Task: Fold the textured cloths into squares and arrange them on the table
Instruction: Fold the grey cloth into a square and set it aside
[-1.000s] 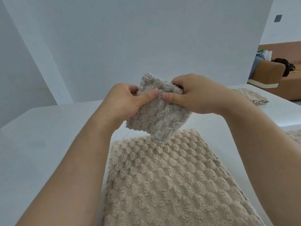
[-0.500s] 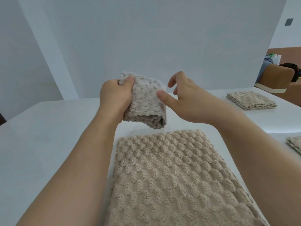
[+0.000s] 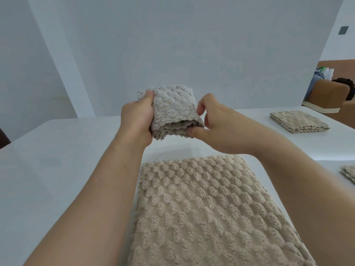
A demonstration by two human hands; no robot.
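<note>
A small grey-beige textured cloth (image 3: 172, 108), folded into a thick bundle, is held up above the white table (image 3: 57, 169). My left hand (image 3: 137, 120) grips its left side, thumb on top near the upper corner. My right hand (image 3: 213, 121) pinches the bundle's lower right edge between thumb and curled fingers. Below the hands a larger beige textured cloth (image 3: 207, 212) lies flat on the table and runs out of the bottom of the frame.
A folded beige cloth (image 3: 299, 121) lies at the table's far right. The corner of another cloth (image 3: 348, 172) shows at the right edge. A brown sofa (image 3: 330, 95) with clothes on it stands beyond the table on the right. White walls stand behind.
The small cloth went from hanging open between both hands to a folded bundle in my left hand. My right hand let go, then came back and took hold of the lower right edge.
</note>
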